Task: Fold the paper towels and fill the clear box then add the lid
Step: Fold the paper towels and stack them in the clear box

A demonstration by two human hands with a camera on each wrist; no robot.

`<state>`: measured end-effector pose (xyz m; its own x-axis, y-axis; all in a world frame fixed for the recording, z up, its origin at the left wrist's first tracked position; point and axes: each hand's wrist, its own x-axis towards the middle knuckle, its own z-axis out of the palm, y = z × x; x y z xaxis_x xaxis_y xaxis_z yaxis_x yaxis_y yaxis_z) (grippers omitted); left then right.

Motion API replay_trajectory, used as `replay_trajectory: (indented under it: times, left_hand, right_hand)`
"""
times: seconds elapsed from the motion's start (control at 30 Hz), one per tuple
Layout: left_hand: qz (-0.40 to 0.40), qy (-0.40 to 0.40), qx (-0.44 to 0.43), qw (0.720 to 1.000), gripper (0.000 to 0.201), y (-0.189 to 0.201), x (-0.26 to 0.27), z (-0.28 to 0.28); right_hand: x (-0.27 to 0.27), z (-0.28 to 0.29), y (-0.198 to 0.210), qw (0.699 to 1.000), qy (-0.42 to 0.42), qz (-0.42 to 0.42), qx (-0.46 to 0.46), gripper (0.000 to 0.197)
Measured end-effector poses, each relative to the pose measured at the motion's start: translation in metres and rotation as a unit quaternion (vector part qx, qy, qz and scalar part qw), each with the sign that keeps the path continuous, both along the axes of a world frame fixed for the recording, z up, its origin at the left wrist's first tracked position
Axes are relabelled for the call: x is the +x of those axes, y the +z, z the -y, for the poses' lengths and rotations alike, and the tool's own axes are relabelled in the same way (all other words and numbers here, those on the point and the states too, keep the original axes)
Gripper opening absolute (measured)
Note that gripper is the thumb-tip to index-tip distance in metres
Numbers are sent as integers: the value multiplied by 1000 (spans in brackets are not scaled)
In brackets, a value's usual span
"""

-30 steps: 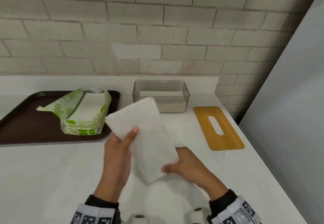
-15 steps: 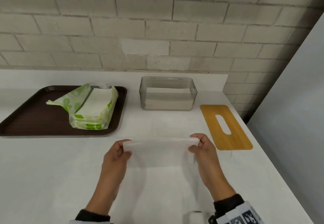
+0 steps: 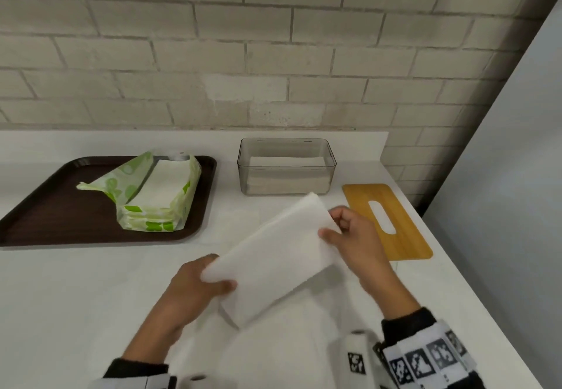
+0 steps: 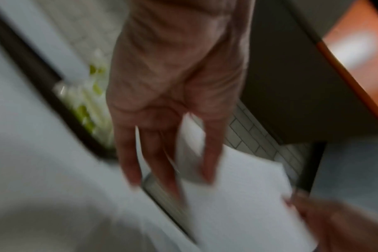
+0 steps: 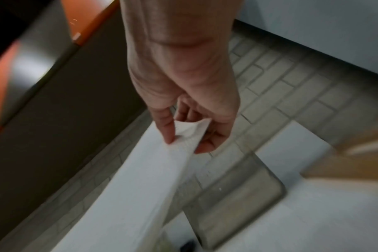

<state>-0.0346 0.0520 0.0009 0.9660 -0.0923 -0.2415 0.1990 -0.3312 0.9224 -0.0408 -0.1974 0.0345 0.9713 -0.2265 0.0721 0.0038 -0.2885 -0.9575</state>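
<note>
A folded white paper towel (image 3: 273,255) hangs tilted above the counter, held at both ends. My left hand (image 3: 209,282) grips its near-left end (image 4: 237,196), thumb on top. At the far-right end, my right hand (image 3: 343,230) pinches the towel (image 5: 162,170) between thumb and fingers. The clear box (image 3: 287,166) stands behind, near the wall, with folded towels stacked in its lower part. Its wooden lid (image 3: 386,221), with an oval slot, lies flat to the right of the box.
A dark brown tray (image 3: 60,206) at the left carries an opened green-and-white pack of paper towels (image 3: 155,194). The brick wall runs behind the counter, a grey panel stands at the right, and the counter's right edge falls just past the lid.
The towel was held level and stretched between both hands half a second ago; now it is tilted, with the right hand raised toward the box and the left hand lower and nearer.
</note>
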Motion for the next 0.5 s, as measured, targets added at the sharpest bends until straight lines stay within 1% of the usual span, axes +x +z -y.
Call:
replay_trajectory:
  times: [0.03,0.07,0.1,0.17,0.2,0.23,0.27,0.33,0.37,0.4,0.43,0.47,0.5]
  left_hand:
    - [-13,-63,35,997,22,6,-2,-2]
    - [-16,-104,53,993,27,12,-5,-1]
    - [-5,-121,52,991,33,16,-7,3]
    - [37,-109,27,993,39,23,-10,16]
    - [54,-85,-2,995,35,25,-10,21]
    - [61,-53,-36,996,28,25,-11,25]
    - [61,-14,-66,996,20,25,-10,26]
    - [65,60,-109,990,12,22,-10,19]
    - [66,93,-126,985,13,19,-10,13]
    - [64,123,-139,980,14,17,-10,6]
    - [60,148,-151,976,16,14,-11,-1]
    - [54,167,-160,971,17,11,-12,-8]
    - [50,178,-168,968,18,8,-13,-14]
  right_hand:
    - [2,0,14,999,36,18,-13,21]
    - [4,-2,26,996,78,27,-28,23]
    - [7,-6,37,991,122,26,-44,23]
    - [13,-19,54,976,202,12,-76,20]
    - [16,-26,60,970,227,12,-91,19]
    - [20,-31,61,969,228,19,-96,19]
    - [23,-34,58,974,206,29,-85,19]
    - [31,-33,42,992,116,25,-34,17]
    - [34,-29,30,997,79,-4,-22,15]
    - [36,-25,16,995,65,-62,-39,15]
    - [36,-22,0,983,78,-143,-86,18]
    - [36,-20,-16,955,108,-229,-153,22]
    - [34,-21,-29,921,137,-292,-217,27]
